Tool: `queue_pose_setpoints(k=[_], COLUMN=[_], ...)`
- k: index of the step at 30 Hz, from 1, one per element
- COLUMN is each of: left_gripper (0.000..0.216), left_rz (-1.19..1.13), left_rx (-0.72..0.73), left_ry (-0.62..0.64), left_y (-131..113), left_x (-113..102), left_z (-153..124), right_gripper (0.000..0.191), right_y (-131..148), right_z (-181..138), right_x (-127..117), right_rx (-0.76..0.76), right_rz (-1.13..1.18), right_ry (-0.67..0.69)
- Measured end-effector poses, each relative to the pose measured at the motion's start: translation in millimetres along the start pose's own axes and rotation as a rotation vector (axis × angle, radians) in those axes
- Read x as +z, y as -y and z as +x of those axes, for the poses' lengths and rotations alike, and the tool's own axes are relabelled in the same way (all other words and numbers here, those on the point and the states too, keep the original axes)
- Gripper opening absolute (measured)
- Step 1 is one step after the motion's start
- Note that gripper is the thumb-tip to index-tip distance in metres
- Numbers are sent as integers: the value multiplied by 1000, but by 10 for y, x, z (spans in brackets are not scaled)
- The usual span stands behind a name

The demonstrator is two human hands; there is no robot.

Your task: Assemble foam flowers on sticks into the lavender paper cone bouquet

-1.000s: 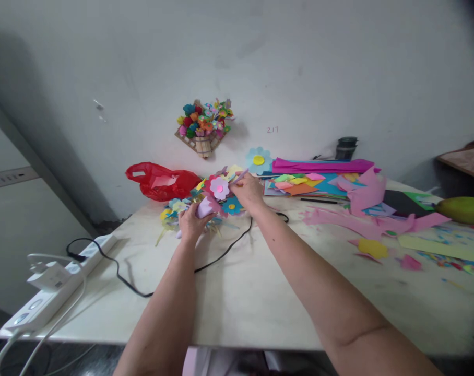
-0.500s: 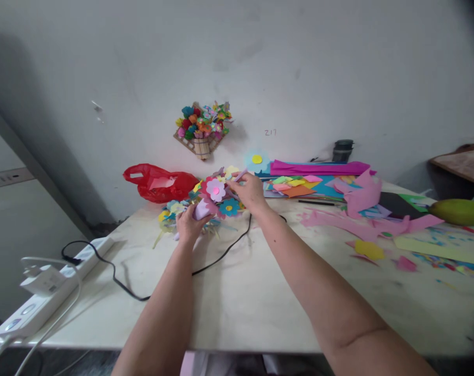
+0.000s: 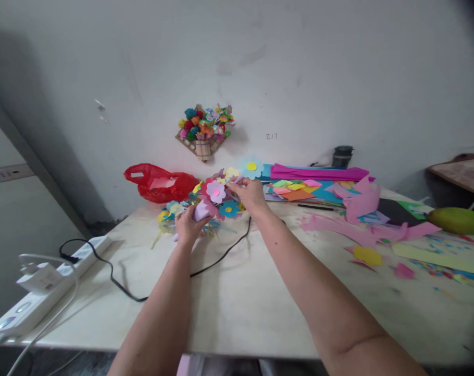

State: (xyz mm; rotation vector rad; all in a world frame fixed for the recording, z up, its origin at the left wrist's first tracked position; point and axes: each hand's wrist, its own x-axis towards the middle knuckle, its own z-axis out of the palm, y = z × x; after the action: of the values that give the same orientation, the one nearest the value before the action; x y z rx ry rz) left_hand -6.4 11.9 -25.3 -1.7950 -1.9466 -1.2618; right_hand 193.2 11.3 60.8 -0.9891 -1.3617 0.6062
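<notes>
My left hand (image 3: pixel 189 223) is closed round the lilac wrapped base of a paper flower bouquet (image 3: pixel 215 194) held over the far side of the table. My right hand (image 3: pixel 251 194) pinches the thin stem of a light blue paper flower with a yellow centre (image 3: pixel 251 167), holding it at the bouquet's right edge. The bouquet shows a pink flower on red and a blue one with a yellow centre. More paper flowers (image 3: pixel 170 210) lie on the table just left of my left hand.
A red plastic bag (image 3: pixel 161 183) lies by the wall, under a flower basket (image 3: pixel 203 130) hung on it. Coloured paper sheets (image 3: pixel 311 180) and pink scraps (image 3: pixel 362 209) cover the right side. A power strip (image 3: pixel 45 292) and black cable (image 3: pixel 217 256) lie left. A green fruit (image 3: pixel 458 220) sits far right.
The light blue flower has come down from beside the paper stack to the bouquet's right edge in my right hand. My left hand stays on the bouquet's base.
</notes>
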Motion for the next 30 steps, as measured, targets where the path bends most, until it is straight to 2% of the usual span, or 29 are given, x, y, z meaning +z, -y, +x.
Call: queue_pose_setpoints(k=[9, 14, 18, 24, 30], left_gripper=[54, 53, 51, 52, 51], left_rz=[-14, -44, -70, -108, -138], left_rx=[7, 5, 27, 66, 88], left_ry=[-5, -24, -35, -56, -75], left_y=[43, 53, 60, 83, 95], left_x=[32, 30, 36, 63, 78], left_z=[-5, -2, 1, 11, 14], right_gripper=[22, 30, 41, 29, 25], right_y=[-17, 14, 54, 63, 64], right_z=[-22, -19, -32, -52, -68], right_x=[33, -18, -49, -3, 10], right_rx=[6, -47, -66, -217, -203], right_rz=[-44, -201, -336, -408, -461], right_ry=[40, -44, -12, -6, 28])
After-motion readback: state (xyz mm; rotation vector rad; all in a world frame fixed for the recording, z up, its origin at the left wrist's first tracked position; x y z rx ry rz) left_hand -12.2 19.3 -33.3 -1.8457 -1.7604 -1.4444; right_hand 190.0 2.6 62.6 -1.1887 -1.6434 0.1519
